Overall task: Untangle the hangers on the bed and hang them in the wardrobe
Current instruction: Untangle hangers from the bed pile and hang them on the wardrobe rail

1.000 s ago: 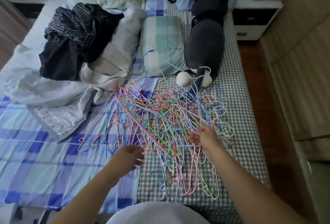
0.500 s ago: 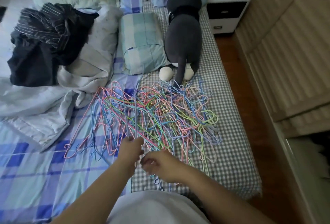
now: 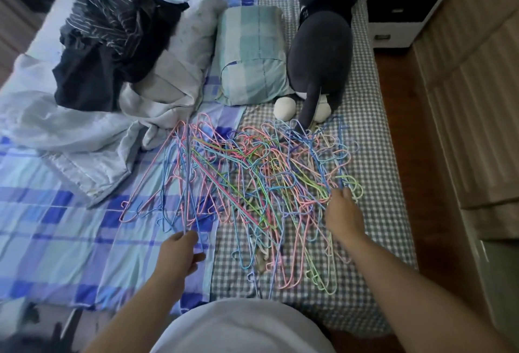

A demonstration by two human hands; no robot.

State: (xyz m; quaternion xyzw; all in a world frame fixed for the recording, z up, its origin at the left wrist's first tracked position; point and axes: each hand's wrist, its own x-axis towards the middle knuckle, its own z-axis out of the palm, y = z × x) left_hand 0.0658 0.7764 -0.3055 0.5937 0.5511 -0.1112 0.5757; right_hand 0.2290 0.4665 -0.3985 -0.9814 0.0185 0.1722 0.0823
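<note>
1. Both hands are out over the bed [image 3: 70, 240] and well apart. The left hand [image 3: 179, 254] has its fingers curled round the near end of a blue hanger [image 3: 186, 178]. The right hand [image 3: 341, 212] reaches into the right side of the heap, fingers bent down among the wires; whether it has closed on one I cannot tell.

2. A pile of hangers [image 3: 252, 184] lies across the middle of the bed, a knot of pink, blue, green and yellow wire spreading over the seam between the blue plaid cover and the grey checked sheet.

3. From the left hand the gripped hanger runs almost straight away, near to far, its long axis pointing at the rumpled white quilt [image 3: 84, 133]. It seems to sit on the left fringe of the tangle, where the wires look looser.

4. My guess is that the next pull should follow that same line, drawn back toward the person, with the right hand pinning the heap so the rest does not drag along.

5. Beyond the pile sit a grey plush cat [image 3: 320, 43], a checked pillow [image 3: 250, 54] and dark clothes [image 3: 112, 43]. To the right stands the wardrobe [image 3: 477, 99], nearer the right hand.
</note>
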